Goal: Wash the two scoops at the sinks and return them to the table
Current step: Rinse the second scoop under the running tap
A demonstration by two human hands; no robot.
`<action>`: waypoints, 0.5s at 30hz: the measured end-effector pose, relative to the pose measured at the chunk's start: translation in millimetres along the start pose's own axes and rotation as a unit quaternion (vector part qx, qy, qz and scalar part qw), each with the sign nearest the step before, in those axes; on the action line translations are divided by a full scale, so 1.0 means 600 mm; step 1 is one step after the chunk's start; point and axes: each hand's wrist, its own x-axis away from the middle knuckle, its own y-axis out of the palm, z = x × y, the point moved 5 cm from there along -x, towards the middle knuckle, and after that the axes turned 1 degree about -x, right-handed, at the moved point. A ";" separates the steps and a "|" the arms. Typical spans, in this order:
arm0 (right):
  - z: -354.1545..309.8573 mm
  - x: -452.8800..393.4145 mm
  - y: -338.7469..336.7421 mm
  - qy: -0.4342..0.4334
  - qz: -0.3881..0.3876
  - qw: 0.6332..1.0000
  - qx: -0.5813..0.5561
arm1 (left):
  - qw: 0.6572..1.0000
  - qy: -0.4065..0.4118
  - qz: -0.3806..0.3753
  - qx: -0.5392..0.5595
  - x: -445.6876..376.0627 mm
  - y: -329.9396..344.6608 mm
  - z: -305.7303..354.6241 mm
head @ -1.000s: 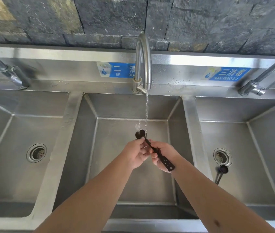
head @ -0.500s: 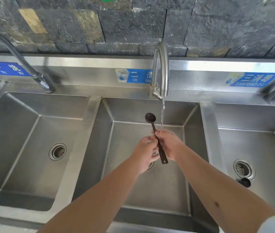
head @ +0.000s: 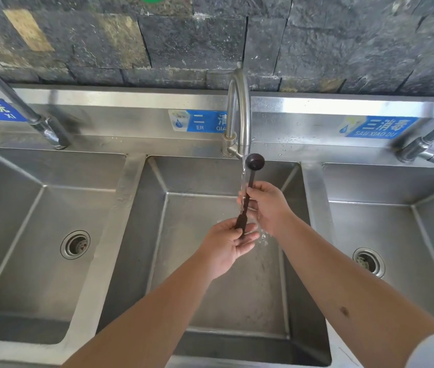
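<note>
A dark long-handled scoop (head: 254, 162) stands almost upright over the middle sink (head: 210, 261), its small round bowl at the top beside the tap's mouth. My right hand (head: 267, 205) pinches the middle of its handle. My left hand (head: 230, 244) holds the handle's lower end. Water runs from the middle tap (head: 241, 112) down along the handle and over both hands. The second scoop is hidden from view; my right forearm covers the part of the right sink where it lay earlier.
Three steel sinks sit side by side under a dark stone wall. The left sink (head: 38, 235) and right sink (head: 396, 235) each have a drain and a tap, left tap (head: 48, 131) and right tap (head: 422, 150). Blue labels line the backsplash.
The scoop has swung from slanted to nearly upright, its bowl rising to the tap's mouth. My left hand slid down to the handle's end. The second scoop in the right sink is no longer visible.
</note>
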 end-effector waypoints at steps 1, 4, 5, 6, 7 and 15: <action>-0.005 0.000 -0.004 -0.007 0.009 1.000 -0.003 | 1.000 0.000 -0.015 0.027 -0.004 0.005 0.002; -0.019 0.001 -0.020 -0.022 0.033 0.999 0.002 | 0.994 -0.011 -0.045 0.096 -0.017 0.018 0.006; -0.022 0.001 -0.026 -0.026 0.040 0.999 0.000 | 0.994 -0.013 -0.048 0.101 -0.020 0.020 0.007; -0.025 0.001 -0.030 -0.027 0.046 0.999 -0.004 | 0.994 -0.015 -0.046 0.102 -0.023 0.021 0.008; -0.025 0.002 -0.033 -0.027 0.051 0.998 -0.011 | 0.994 -0.016 -0.038 0.106 -0.026 0.020 0.009; 0.012 0.016 -0.001 -0.026 0.068 0.992 0.106 | 0.998 0.003 0.044 0.038 -0.015 -0.033 0.007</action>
